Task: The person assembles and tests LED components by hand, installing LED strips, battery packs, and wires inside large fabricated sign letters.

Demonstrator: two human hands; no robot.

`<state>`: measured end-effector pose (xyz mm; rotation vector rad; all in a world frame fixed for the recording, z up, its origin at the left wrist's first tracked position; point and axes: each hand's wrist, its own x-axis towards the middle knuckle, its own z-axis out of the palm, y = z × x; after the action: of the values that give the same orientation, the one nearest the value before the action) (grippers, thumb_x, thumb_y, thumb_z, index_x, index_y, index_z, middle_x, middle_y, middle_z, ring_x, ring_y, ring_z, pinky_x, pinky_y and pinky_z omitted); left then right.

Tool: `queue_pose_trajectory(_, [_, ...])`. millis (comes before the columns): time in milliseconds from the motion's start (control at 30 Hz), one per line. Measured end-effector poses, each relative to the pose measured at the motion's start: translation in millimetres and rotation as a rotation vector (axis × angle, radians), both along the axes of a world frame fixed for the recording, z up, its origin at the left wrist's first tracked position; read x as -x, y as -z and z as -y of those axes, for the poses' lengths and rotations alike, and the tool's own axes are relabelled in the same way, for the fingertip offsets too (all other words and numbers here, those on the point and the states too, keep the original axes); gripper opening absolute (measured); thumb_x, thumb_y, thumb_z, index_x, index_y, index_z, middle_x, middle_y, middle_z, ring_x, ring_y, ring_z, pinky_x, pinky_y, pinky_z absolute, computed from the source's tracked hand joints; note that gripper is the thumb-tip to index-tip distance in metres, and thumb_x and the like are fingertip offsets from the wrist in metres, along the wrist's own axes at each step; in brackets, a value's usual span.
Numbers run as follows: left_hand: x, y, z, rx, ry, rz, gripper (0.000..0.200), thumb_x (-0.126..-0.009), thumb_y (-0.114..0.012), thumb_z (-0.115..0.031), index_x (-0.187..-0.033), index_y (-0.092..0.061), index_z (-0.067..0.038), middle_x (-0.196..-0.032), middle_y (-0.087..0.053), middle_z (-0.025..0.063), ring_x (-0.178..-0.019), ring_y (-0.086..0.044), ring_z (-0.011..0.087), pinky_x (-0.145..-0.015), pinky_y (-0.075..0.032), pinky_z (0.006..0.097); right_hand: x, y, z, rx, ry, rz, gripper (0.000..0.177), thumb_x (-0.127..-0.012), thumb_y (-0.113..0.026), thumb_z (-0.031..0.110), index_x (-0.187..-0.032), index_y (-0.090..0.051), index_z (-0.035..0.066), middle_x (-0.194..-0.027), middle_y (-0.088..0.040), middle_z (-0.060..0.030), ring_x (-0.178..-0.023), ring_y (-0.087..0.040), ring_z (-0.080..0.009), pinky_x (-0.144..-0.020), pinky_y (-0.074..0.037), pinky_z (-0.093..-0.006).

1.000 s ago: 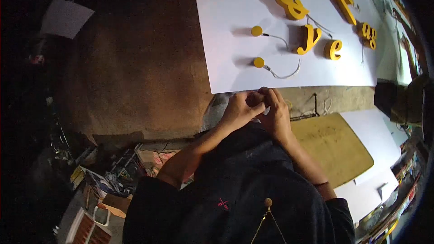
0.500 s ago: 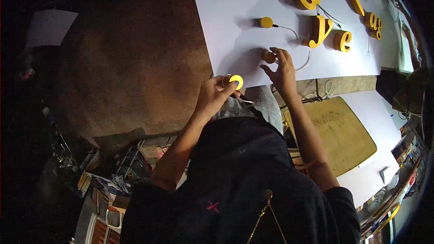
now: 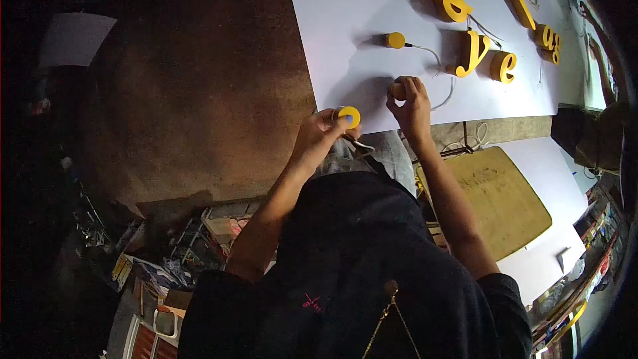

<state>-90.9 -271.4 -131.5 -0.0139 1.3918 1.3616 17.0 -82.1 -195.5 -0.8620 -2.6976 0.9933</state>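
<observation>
My left hand [image 3: 318, 134] is closed on a round yellow disc [image 3: 351, 116], thumb across its face. A dark and white wire [image 3: 361, 144] hangs below it. Over the white tabletop sheet [image 3: 359, 80], my right hand [image 3: 413, 112] has its fingers around a second small round disc [image 3: 398, 91], shadowed and partly hidden by the fingers. A white wire [image 3: 446, 98] curves away to its right. Beyond that hand lies a third yellow disc [image 3: 396, 40] with its own wire.
Yellow letters stand on the sheet: an ampersand [image 3: 449, 0], a "y" [image 3: 473, 54], an "e" [image 3: 507, 67] and others at the far right. A yellowish padded seat [image 3: 495, 196] is by my right forearm. Brown floor [image 3: 193, 93] spreads to the left.
My right hand's fingers have closed around the second disc, which they were only reaching around before. My left hand still holds its disc, nearly unmoved.
</observation>
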Motion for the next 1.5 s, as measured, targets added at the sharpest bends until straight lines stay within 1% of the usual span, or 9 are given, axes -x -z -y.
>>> queue_pose_trajectory(233, [-3.9,-19.0,-29.2,-0.406,-0.22,0.174,0.048,-0.084,-0.053,-0.034,-0.112,-0.056,0.005,-0.121,-0.054,0.0163,-0.115,-0.05,0.0232,-0.103,-0.033,0.0355,11.9,-104.1,5.6,0.143,0.056,-0.183,0.037,-0.062,-0.069,0.0,-0.097,-0.058,0.003,-0.098,-0.059,-0.0135,-0.087,-0.061,-0.0312,-0.074,-0.051,-0.0357])
queue_pose_trajectory(467, [-10.7,-88.6,-38.5,-0.593,-0.112,0.246,0.069,-0.071,-0.064,-0.043,-0.114,-0.048,0.008,-0.112,-0.057,0.0177,-0.11,-0.052,0.0232,-0.098,-0.038,0.0354,1.2,-177.4,-5.9,0.17,0.096,-0.312,0.044,-0.057,-0.073,0.0,-0.099,-0.059,0.004,-0.098,-0.061,-0.0121,-0.09,-0.062,-0.0289,-0.075,-0.051,-0.0335])
queue_pose_trajectory(500, [-9.5,-105.3,-38.9,-0.466,0.025,0.15,0.083,-0.065,-0.061,-0.061,-0.115,-0.05,0.004,-0.107,-0.055,0.0172,-0.101,-0.053,0.0239,-0.089,-0.039,0.0344,-2.5,-183.7,-9.2,0.19,0.084,-0.38,0.044,-0.057,-0.074,0.0,-0.098,-0.059,0.003,-0.097,-0.061,-0.0121,-0.089,-0.062,-0.0286,-0.075,-0.051,-0.0329])
queue_pose_trajectory(600, [-10.7,-116.2,-39.3,-0.838,0.114,-0.021,0.088,-0.066,-0.058,-0.068,-0.114,-0.049,0.006,-0.102,-0.056,0.0191,-0.096,-0.055,0.0237,-0.082,-0.044,0.0328,-15.5,-204.3,-13.3,0.222,0.068,-0.503,0.046,-0.057,-0.075,-0.001,-0.099,-0.058,0.0,-0.096,-0.063,-0.0117,-0.09,-0.063,-0.0241,-0.078,-0.05,-0.0309])
queue_pose_trajectory(700, [-15.3,-131.7,-46.4,-0.829,0.132,-0.076,0.088,-0.066,-0.059,-0.067,-0.114,-0.049,0.006,-0.102,-0.055,0.0197,-0.096,-0.055,0.0242,-0.083,-0.044,0.0332,-27.2,-216.6,-14.6,0.538,0.137,-0.707,0.048,-0.062,-0.076,0.0,-0.104,-0.054,-0.004,-0.097,-0.063,-0.0122,-0.092,-0.062,-0.0192,-0.084,-0.048,-0.0291])
queue_pose_trajectory(833, [-39.7,-157.8,-50.9,-0.81,0.145,-0.17,0.086,-0.067,-0.059,-0.065,-0.114,-0.049,0.007,-0.103,-0.055,0.0209,-0.098,-0.054,0.0252,-0.085,-0.043,0.034,-35.5,-223.8,-20.4,0.555,0.14,-0.86,0.047,-0.06,-0.076,0.001,-0.103,-0.055,-0.004,-0.095,-0.062,-0.0129,-0.091,-0.061,-0.0209,-0.082,-0.047,-0.0301])
queue_pose_trajectory(933, [-57.4,-170.9,-66.7,-0.803,0.152,-0.245,0.085,-0.068,-0.06,-0.064,-0.114,-0.049,0.007,-0.104,-0.054,0.0217,-0.1,-0.054,0.026,-0.086,-0.042,0.0346,-42.1,-231.5,-31.9,0.345,-0.018,-0.896,0.048,-0.062,-0.074,0.0,-0.104,-0.052,-0.003,-0.102,-0.057,-0.0139,-0.095,-0.055,-0.0235,-0.086,-0.044,-0.0352])
queue_pose_trajectory(1033, [-63.0,-185.5,-73.1,-0.799,0.148,-0.325,0.084,-0.069,-0.06,-0.063,-0.113,-0.049,0.007,-0.105,-0.054,0.0226,-0.101,-0.053,0.0268,-0.088,-0.042,0.0352,-44.3,-242.9,-39.8,0.068,-0.045,-0.925,0.043,-0.059,-0.075,0.009,-0.098,-0.061,-0.002,-0.091,-0.058,-0.0105,-0.087,-0.051,-0.0248,-0.081,-0.039,-0.0361])
queue_pose_trajectory(1500, [-91.2,-215.4,-94.8,-0.764,0.045,-0.542,0.08,-0.072,-0.063,-0.058,-0.113,-0.048,0.009,-0.108,-0.052,0.0268,-0.107,-0.051,0.0303,-0.095,-0.039,0.0381,-58.1,-271.0,-52.6,-0.151,-0.02,-0.91,0.046,-0.049,-0.077,0.014,-0.095,-0.068,0.009,-0.082,-0.058,-0.0018,-0.084,-0.051,-0.0226,-0.081,-0.04,-0.0405])
